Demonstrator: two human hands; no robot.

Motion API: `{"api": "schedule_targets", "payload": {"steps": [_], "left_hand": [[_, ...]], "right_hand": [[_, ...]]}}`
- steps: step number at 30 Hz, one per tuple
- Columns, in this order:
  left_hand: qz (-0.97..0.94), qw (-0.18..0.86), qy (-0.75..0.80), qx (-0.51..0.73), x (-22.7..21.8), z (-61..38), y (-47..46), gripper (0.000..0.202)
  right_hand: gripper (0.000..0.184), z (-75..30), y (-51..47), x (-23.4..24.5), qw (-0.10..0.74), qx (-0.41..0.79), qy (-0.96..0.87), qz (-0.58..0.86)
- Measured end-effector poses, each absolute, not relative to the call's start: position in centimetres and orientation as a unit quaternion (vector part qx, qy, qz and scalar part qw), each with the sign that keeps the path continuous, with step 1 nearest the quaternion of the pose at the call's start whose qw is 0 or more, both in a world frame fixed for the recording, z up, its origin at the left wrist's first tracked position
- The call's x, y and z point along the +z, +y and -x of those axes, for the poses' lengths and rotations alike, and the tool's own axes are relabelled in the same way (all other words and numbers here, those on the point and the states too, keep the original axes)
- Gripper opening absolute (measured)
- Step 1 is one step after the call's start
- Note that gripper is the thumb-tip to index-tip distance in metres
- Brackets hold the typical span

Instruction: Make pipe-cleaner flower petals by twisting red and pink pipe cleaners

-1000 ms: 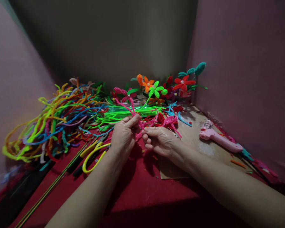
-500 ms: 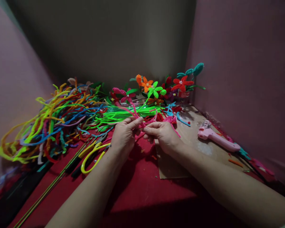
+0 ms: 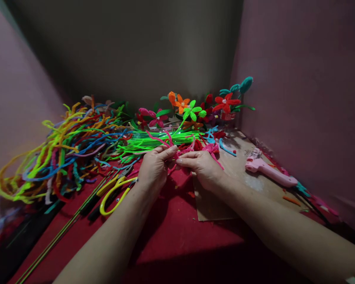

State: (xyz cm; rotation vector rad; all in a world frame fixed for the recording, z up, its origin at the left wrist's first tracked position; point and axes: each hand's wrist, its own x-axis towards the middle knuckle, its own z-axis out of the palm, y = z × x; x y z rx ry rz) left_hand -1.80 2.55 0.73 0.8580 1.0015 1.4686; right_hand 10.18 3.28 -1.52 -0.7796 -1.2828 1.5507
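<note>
My left hand (image 3: pixel 154 167) and my right hand (image 3: pixel 201 165) meet over the red cloth, fingertips almost touching. Both pinch a pink pipe cleaner (image 3: pixel 165 139) whose loose ends loop up behind the fingers. Just beyond them lie a bundle of neon green pipe cleaners (image 3: pixel 154 141) and a small heap of pink and red pieces (image 3: pixel 208 148).
A big tangle of mixed-colour pipe cleaners (image 3: pixel 62 148) fills the left. Finished pipe-cleaner flowers (image 3: pixel 195 108) stand at the back. Yellow-handled scissors (image 3: pixel 114 193) and thin green rods (image 3: pixel 62 232) lie left of my forearm. A pink glue gun (image 3: pixel 268 171) rests on brown cardboard (image 3: pixel 245 173) at right.
My right hand has turned palm down and closed in on the left hand. The pink pipe cleaner's ends have shifted a little between the fingers.
</note>
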Motion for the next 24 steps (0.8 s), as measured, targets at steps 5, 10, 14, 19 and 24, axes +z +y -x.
{"api": "schedule_targets", "payload": {"steps": [5,10,14,19,24], "left_hand": [[-0.380,0.548,0.421,0.615,0.5,1.9,2.5,0.023],[-0.390,0.560,0.416,0.601,0.3,2.0,2.6,0.022],[-0.447,0.539,0.446,0.558,0.5,2.1,2.4,0.021],[-0.521,0.433,0.496,0.543,0.8,2.7,2.4,0.024],[-0.552,0.450,0.479,0.514,1.0,3.2,2.4,0.016]], "right_hand": [[0.011,-10.3,3.0,-1.1,0.463,0.638,-0.525,0.322],[0.013,-10.3,3.0,-1.1,0.454,0.670,-0.502,0.306],[0.010,-10.2,3.2,-1.4,0.462,0.685,-0.476,0.302],[0.010,-10.2,3.7,-1.7,0.475,0.683,-0.462,0.309],[0.011,-10.4,4.0,-1.9,0.470,0.673,-0.480,0.310]]}}
